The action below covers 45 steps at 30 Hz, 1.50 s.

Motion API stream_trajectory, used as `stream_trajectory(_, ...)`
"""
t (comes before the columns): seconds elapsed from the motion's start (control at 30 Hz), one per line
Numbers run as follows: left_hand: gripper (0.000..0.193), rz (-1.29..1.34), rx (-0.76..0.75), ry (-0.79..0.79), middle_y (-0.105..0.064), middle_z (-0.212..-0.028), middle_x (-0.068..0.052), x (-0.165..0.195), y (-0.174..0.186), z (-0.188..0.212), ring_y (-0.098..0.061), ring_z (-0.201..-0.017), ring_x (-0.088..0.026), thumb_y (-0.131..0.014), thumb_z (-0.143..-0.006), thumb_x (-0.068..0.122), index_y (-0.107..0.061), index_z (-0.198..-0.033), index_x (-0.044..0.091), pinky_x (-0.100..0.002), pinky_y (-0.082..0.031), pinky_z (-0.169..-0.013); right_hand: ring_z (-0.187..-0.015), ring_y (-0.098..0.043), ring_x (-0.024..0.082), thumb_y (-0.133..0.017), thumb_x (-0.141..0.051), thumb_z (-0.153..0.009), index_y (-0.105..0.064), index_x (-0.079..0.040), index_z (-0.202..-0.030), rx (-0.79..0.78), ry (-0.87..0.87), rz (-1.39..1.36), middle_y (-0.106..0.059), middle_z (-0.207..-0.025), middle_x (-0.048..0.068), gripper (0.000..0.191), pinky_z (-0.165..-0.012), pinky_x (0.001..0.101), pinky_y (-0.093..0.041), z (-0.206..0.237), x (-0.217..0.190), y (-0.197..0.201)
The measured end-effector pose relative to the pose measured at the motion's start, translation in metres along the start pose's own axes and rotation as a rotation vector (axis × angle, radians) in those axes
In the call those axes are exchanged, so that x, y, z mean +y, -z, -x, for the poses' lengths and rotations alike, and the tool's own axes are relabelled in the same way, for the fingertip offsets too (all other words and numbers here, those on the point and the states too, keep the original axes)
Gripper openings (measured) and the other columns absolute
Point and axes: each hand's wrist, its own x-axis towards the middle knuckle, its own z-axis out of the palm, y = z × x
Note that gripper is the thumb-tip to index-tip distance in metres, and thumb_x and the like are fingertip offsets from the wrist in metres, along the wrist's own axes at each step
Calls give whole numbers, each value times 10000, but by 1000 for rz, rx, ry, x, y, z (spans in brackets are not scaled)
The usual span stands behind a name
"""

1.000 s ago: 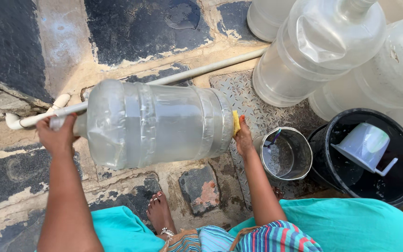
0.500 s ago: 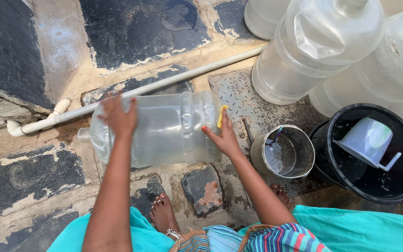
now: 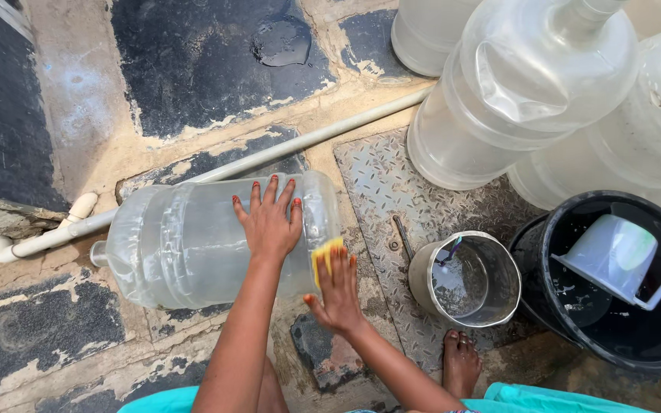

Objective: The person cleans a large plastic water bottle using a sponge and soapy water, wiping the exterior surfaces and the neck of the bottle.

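We judge the round water jug (image 3: 193, 241) could roll on its side; our left hand (image 3: 269, 222) rests fingers spread; right hand (image 3: 336, 291) presses a yellow sponge (image 3: 324, 254).

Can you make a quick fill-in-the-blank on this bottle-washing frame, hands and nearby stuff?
1. The large clear water bottle lies on its ____ on the stone floor.
2. The right hand presses a ____ sponge against the bottle.
3. The left hand rests flat on ____ of the bottle.
4. A white jug sits inside the ____ bucket.

Missing words: side; yellow; top; black
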Motion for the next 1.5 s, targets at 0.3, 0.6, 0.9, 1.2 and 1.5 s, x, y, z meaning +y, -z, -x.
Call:
stream_trajectory(0.3, 480, 8, -2, 5, -478, -1513, -52, 1, -5, -1, -370, -1419, -350, -470, -924, 398, -600, -1375, 294, -668, -83, -1148, -1493, -274, 324, -104, -776, -882, -85, -160, -1599, -136, -848, -1504, -247, -1637, 166, 946, -1204, 488, -267, -150, 91, -19)
stream_trajectory(0.6, 453, 13, -44, 50, -507, -1498, -46, 5, -7, -17, -387, -1418, -333, -463, -937, 378, -625, -1351, 296, -651, -85, -1164, -1536, 29, 300, 76, -872, -728, 21, -132, -1591, -576, -1025, -1078, 42, -1668, 140, 1138, -1214, 492, -12, -29, 70, 13)
stream_trajectory(0.9, 471, 8, -29, 50, -498, -1499, -40, 6, -3, -7, -373, -1419, -328, -472, -915, 393, -620, -1354, 310, -641, -76, -1166, -1533, -116, 333, 15, -900, -696, -42, -174, -1598, -523, -991, -1110, -125, -1653, 145, 1159, -1229, 509, -122, -95, 89, -20)
stream_trajectory(1.2, 480, 11, -6, 49, -492, -1501, -41, 4, -6, -1, -370, -1415, -323, -480, -904, 402, -612, -1359, 325, -633, -72, -1164, -1545, -39, 321, 40, -927, -676, -81, -104, -1585, -515, -866, -1103, -84, -1668, 135, 1232, -1218, 502, 17, -53, 91, -7)
stream_trajectory(1.5, 473, 3, -15, 51, -486, -1507, -35, 0, -9, -1, -358, -1427, -324, -465, -922, 412, -609, -1363, 320, -629, -68, -1170, -1532, -12, 311, 20, -892, -764, -17, -113, -1589, -285, -813, -1258, -10, -1685, 140, 1135, -1227, 489, 25, -37, 55, 20)
